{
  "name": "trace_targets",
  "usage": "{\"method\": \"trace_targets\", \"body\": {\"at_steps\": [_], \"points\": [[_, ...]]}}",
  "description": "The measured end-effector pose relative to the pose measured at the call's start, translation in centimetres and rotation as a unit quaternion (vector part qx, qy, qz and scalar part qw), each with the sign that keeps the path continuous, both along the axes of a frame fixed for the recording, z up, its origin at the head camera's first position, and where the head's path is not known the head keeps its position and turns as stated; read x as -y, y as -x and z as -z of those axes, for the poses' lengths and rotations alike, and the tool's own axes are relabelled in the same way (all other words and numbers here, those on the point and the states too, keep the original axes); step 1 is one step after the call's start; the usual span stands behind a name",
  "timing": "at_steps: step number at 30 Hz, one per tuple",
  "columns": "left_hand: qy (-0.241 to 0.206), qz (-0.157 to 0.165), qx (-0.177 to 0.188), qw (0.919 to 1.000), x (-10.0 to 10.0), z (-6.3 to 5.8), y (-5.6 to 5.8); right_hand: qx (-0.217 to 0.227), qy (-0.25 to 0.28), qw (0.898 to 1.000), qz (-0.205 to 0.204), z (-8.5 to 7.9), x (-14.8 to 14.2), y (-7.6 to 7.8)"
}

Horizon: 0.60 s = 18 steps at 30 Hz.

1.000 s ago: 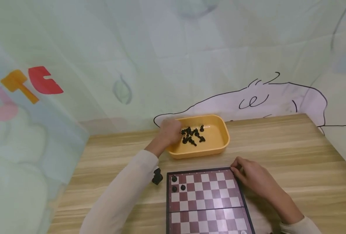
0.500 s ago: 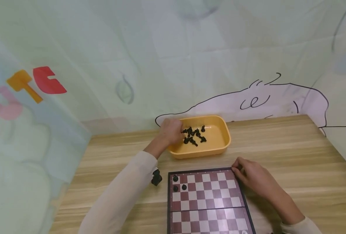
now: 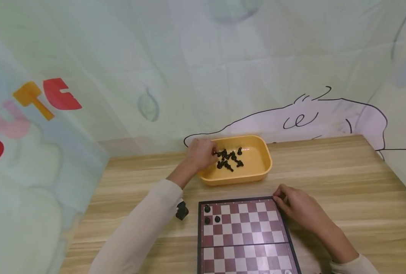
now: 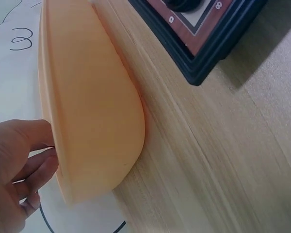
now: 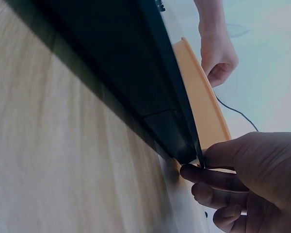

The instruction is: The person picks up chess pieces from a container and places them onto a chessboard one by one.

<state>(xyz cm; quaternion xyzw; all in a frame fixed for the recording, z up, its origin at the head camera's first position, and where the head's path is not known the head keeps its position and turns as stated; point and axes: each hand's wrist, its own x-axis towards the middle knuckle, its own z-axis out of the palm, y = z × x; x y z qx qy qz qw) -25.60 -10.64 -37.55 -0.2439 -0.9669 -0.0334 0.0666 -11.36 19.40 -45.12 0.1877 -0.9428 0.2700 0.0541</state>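
My left hand (image 3: 202,154) reaches over the left end of a yellow tray (image 3: 265,167), its fingertips at a heap of black chess pieces (image 3: 227,155). In the left wrist view the tray wall hides the fingertips of that hand (image 4: 19,170), so whether they pinch a piece is unclear. My right hand (image 3: 300,207) pinches the far right corner of a checkered chessboard (image 3: 244,228); the right wrist view has thumb and index finger of this hand (image 5: 252,179) on either side of the corner. Some black chess pieces (image 3: 207,220) stand at the board's far left corner.
A wooden table (image 3: 340,171) carries the tray and board, with a printed cloth (image 3: 155,76) behind. A white piece (image 3: 287,272) shows at the board's near right, cut by the frame edge. A black object (image 3: 181,210) sits at my left wrist.
The left fingers have shifted slightly among the pieces in the tray, and the hand has turned a little. My right hand keeps its place at the board corner. The view drifts slightly.
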Motion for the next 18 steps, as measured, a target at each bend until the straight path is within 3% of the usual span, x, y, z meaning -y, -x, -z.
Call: {"method": "trace_targets", "body": {"at_steps": [6, 18], "points": [[0.000, 0.006, -0.012, 0.9999, 0.24, 0.02, -0.03, -0.001, 0.003, 1.000, -0.002, 0.14, 0.03, 0.02], [-0.051, 0.050, -0.022, 0.9972, 0.83, 0.38, -0.91, 0.008, 0.008, 1.000, 0.001, 0.25, -0.12, 0.04]]}}
